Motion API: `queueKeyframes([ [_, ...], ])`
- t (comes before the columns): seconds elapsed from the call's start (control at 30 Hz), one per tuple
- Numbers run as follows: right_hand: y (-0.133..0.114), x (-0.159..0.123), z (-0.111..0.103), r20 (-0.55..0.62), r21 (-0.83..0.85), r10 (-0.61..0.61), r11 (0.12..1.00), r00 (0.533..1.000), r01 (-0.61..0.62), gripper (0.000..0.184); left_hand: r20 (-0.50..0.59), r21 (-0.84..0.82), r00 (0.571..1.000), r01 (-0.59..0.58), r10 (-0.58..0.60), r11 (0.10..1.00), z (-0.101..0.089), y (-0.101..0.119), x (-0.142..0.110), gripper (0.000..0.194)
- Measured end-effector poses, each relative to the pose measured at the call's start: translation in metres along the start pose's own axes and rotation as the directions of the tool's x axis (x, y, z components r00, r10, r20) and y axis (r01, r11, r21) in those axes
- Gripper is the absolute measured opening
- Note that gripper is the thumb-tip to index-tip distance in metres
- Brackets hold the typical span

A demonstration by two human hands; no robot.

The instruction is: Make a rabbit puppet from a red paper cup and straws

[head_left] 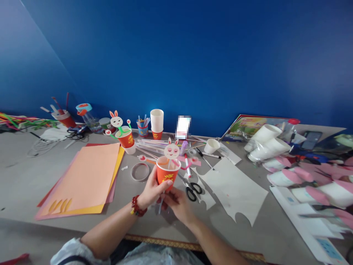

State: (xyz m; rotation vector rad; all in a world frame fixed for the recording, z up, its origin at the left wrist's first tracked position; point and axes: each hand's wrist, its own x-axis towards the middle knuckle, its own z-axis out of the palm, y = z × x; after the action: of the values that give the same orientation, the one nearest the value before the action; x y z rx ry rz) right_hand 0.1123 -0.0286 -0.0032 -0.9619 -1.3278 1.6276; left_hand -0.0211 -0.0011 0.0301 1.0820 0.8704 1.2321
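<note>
My left hand (151, 189) is wrapped round a red paper cup (167, 176) with yellow lettering. From the cup's mouth rises a white paper rabbit head (171, 151) with pink-tinted eyes. Two arms stick out at the cup's sides, an orange one ending in a white paw with a red heart and a pink one. Below the cup a thin pale straw (160, 208) points down, and the closed fingers of my right hand (178, 204) are at it, partly hidden. A similar finished-looking rabbit cup (126, 139) stands further back on the left.
Black-handled scissors (193, 191) and cut white paper (231, 187) lie right of my hands. A tape roll (139, 172) and coloured paper sheets (82, 173) lie left. Behind are stacked cups (157, 119), straws (151, 144) and a red marker (188, 165). White-and-pink cups (284, 176) crowd the right.
</note>
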Motion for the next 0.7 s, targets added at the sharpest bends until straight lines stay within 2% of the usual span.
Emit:
queueKeyframes([
  [0.13,-0.001,-0.003,0.006,0.061,-0.04,0.075,0.997,0.995,-0.072,0.038,-0.115,-0.054,0.986,-0.128,0.121,0.99,-0.007,-0.005,0.007,0.069],
  [0.37,-0.001,-0.005,0.008,0.086,-0.044,0.093,0.995,0.992,-0.089,0.038,-0.091,-0.075,0.989,-0.119,0.112,0.99,-0.009,-0.006,0.008,0.07],
  [0.5,0.002,-0.003,0.006,0.068,-0.049,0.085,0.995,0.994,-0.081,0.039,-0.112,-0.04,0.986,-0.127,0.122,0.991,-0.008,-0.004,0.006,0.066],
  [0.6,0.001,-0.001,0.002,0.011,-0.055,0.036,0.998,0.999,-0.036,0.037,-0.044,0.017,0.998,-0.032,0.033,0.999,-0.005,-0.002,0.002,0.06],
  [0.7,-0.002,0.001,-0.003,-0.043,-0.045,-0.037,0.998,0.998,0.035,0.04,0.045,0.054,0.997,0.055,-0.057,0.997,0.002,0.001,-0.002,0.063],
])
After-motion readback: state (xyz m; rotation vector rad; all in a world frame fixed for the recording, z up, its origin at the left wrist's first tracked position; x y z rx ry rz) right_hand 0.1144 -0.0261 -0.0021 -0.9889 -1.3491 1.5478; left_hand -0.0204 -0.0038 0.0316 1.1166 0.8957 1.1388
